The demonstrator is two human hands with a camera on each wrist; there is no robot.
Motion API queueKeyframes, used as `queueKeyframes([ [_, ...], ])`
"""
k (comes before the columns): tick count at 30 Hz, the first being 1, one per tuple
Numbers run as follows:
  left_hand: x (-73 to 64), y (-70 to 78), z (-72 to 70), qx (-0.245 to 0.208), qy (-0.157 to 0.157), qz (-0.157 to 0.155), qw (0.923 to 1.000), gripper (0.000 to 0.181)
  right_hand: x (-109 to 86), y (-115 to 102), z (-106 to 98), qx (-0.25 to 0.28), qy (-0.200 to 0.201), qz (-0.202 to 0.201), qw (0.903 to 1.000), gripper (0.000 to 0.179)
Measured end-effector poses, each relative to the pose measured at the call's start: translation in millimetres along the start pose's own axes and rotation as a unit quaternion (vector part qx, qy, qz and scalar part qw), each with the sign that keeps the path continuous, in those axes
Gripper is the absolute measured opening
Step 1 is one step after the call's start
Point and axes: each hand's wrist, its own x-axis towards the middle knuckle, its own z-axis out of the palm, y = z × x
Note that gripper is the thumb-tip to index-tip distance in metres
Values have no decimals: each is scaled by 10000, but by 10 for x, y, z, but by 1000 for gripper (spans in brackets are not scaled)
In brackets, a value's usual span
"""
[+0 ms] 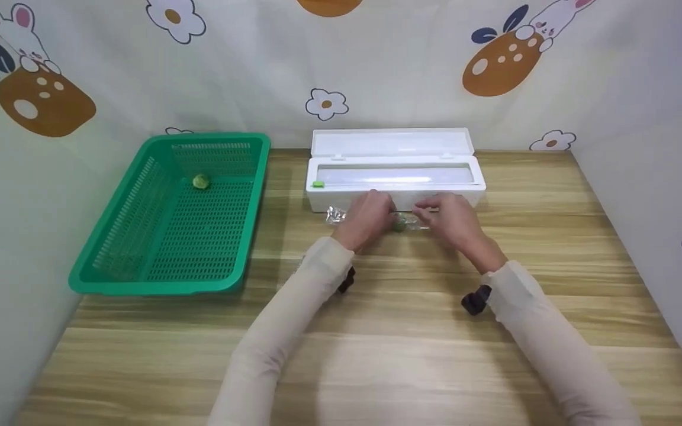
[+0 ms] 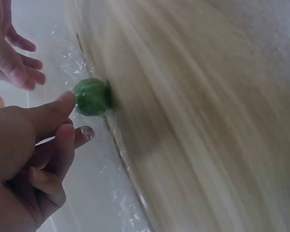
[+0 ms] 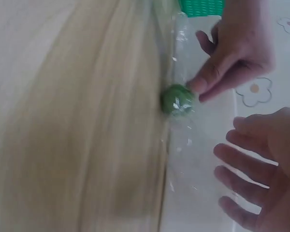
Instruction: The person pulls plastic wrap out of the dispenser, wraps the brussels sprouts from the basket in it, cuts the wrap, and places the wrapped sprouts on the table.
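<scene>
On my far left, the green basket's (image 1: 169, 288) rim nears the patterned cloth (image 1: 400, 65); one pale round item (image 1: 200, 181) lies inside. A strip of table (image 1: 400, 355) separates basket from white box (image 1: 403, 202). My left hand (image 1: 367, 219) works just off the box's front edge, fingers bent, thumb touching the green ball (image 2: 91, 98); I can't tell whether it pinches. The ball sits at the box's foot, under clear film (image 3: 182, 145). My right hand (image 1: 453, 219) is near the ball, fingers apart and gripping nothing; table stretches rightward to the cloth.

Textures, left to right: slotted plastic mesh, smooth box plastic with its lid raised, crinkled shiny film, leafy-looking round ball, streaked wood grain.
</scene>
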Motion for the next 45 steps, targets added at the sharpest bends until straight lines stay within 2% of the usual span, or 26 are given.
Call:
queueKeyframes([
  [5,9,-22,36,46,-39,-15,10000,12,41,-16,169,-78,-211,207,9995,31],
  [8,5,-32,26,29,-64,-97,9999,12,73,-25,221,-117,-282,290,9991,27],
  [12,-3,-42,36,-43,-60,-27,10000,15,103,-18,265,-208,-485,440,9976,22],
  [18,-67,-66,85,4,236,36,9997,12,118,-18,296,-202,-626,480,9967,18],
  [20,-118,-53,94,-30,419,-86,9991,12,113,-21,306,-208,-619,454,9968,19],
  [22,-186,-18,91,-200,656,-344,9971,13,99,-15,319,-192,-584,420,9972,21],
  [24,-262,28,78,-563,781,-713,9928,11,74,-3,327,-152,-541,420,9975,22],
  [25,-303,54,72,-906,718,-947,9888,11,59,3,327,-116,-506,426,9977,22],
  [27,-382,92,63,-1704,416,-1386,9747,16,29,12,323,-29,-431,463,9980,22],
  [28,-420,104,64,-2191,207,-1593,9624,21,15,13,319,45,-376,497,9980,23],
  [29,-454,111,69,-2677,-3,-1785,9468,26,1,6,310,147,-331,543,9979,23],
  [31,-510,114,97,-3651,-291,-2056,9075,34,-30,-19,287,417,-211,678,9966,24],
  [32,-530,113,117,-4078,-310,-2116,8876,36,-49,-37,275,565,-144,749,9955,24],
  [34,-554,109,158,-4804,-113,-2084,8519,39,-86,-81,251,820,13,817,9933,25],
  [37,-566,110,207,-5522,277,-1974,8095,41,-156,-149,224,1038,246,702,9918,25],
  [39,-563,118,224,-5821,457,-1956,7879,43,-216,-182,210,1103,348,526,9919,23],
  [41,-568,122,238,-6030,512,-1983,7710,42,-285,-211,193,1107,306,372,9927,22],
  [43,-578,100,261,-6166,417,-1971,7611,40,-356,-220,158,1082,165,168,9939,22],
  [45,-598,47,290,-6296,205,-1857,7541,37,-413,-201,94,1076,-184,5,9940,22],
])
